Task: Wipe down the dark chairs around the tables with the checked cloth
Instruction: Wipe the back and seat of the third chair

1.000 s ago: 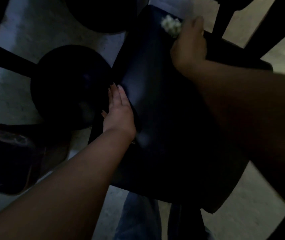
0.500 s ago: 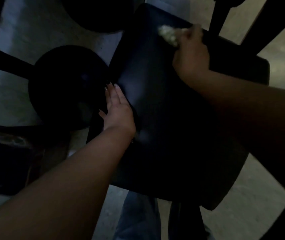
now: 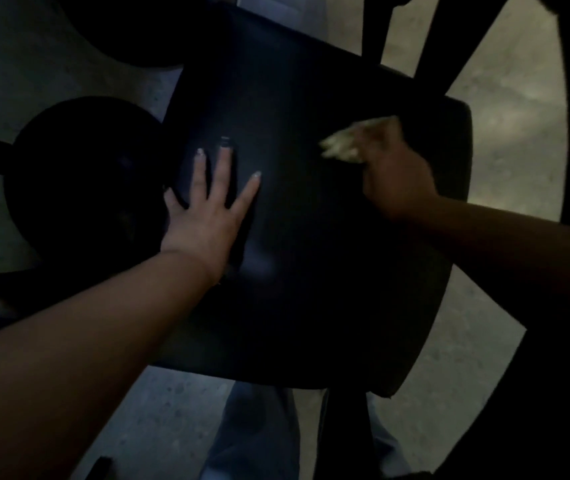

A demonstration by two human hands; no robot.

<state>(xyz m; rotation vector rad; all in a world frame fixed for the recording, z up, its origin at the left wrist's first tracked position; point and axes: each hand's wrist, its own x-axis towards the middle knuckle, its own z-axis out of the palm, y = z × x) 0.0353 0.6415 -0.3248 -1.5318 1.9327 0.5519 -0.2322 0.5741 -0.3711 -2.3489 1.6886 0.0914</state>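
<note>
Cloth point(image 3: 344, 147) and right hand point(image 3: 397, 174) are down off the far edge of the chair seat point(image 3: 311, 254) now, sitting toward the middle of its right half; half a second ago they were up at the far rim. The left hand point(image 3: 207, 206) has come off the seat's left edge and lies flat on top, fingers spread wide, palm pressing the dark surface.

The right hand's grip is curled round the bunched cloth, a pale wad sticking out past the knuckles. It's motion-blurred, so its checks can't be made out. The wad points left across the seat, toward the left hand, long axis running roughly side to side, and it touches the seat.

The seat itself is a dark, rounded slab, its long axis running from lower right to upper left in the view, far edge tilted left.

A round dark stool point(image 3: 79, 188) stands just beside the seat's left side. Pale concrete floor point(image 3: 505, 133) shows around them. Blue jeans point(image 3: 259, 434) show beneath the near edge.
</note>
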